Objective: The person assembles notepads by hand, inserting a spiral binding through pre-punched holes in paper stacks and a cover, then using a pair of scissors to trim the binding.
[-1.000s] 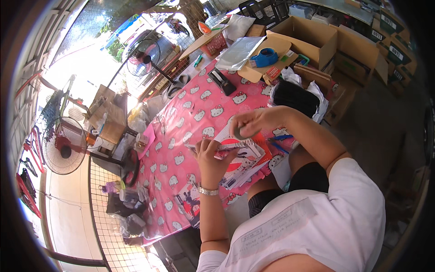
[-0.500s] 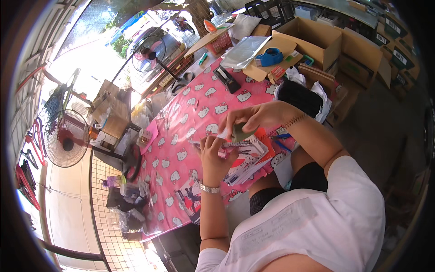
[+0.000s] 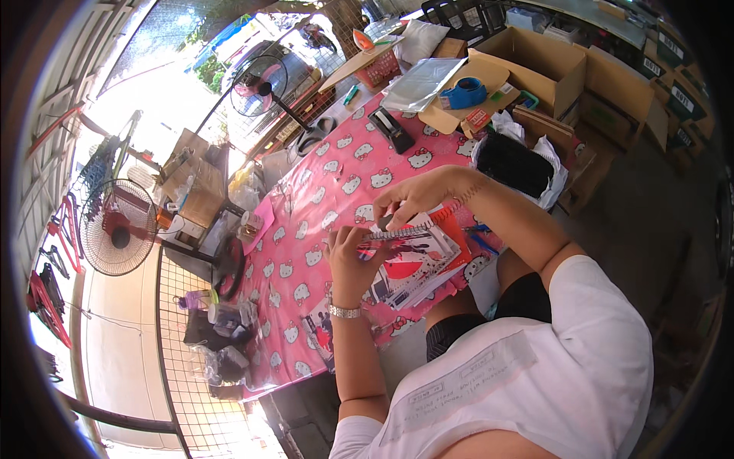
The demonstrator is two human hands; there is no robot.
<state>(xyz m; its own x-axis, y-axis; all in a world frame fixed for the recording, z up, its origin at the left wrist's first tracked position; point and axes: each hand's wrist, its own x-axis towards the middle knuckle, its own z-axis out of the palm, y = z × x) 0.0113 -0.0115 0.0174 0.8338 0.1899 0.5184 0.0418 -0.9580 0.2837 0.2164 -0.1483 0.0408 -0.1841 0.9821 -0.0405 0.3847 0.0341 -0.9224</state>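
A thin dark spiral binding coil [image 3: 407, 230] runs along the upper edge of a booklet of sheets, and its loose end stretches past my right wrist. My left hand [image 3: 355, 251], with a metal watch at the wrist, is closed on the booklet's left end. Above it, my right hand [image 3: 419, 197] has its fingers bent down and pinched at the coil. Its fingertips partly hide what they grip. Below both hands lies a stack of printed sheets [image 3: 417, 269] in red, black and white; where the held booklet ends and the stack begins is hard to tell.
The table has a pink patterned cover [image 3: 302, 256]. A black tape dispenser [image 3: 391, 130], a blue tape roll [image 3: 464, 93] and clear plastic sheets [image 3: 424, 83] sit at the far side. Open cardboard boxes [image 3: 531, 65] stand right; blue-handled pliers-like tools [image 3: 482, 241] lie near the sheets. Fans [image 3: 118, 229] stand left.
My right fingers have curled down onto the coil, and the greenish surface beneath them no longer shows. My left hand has shifted slightly left. The whole view has moved a little.
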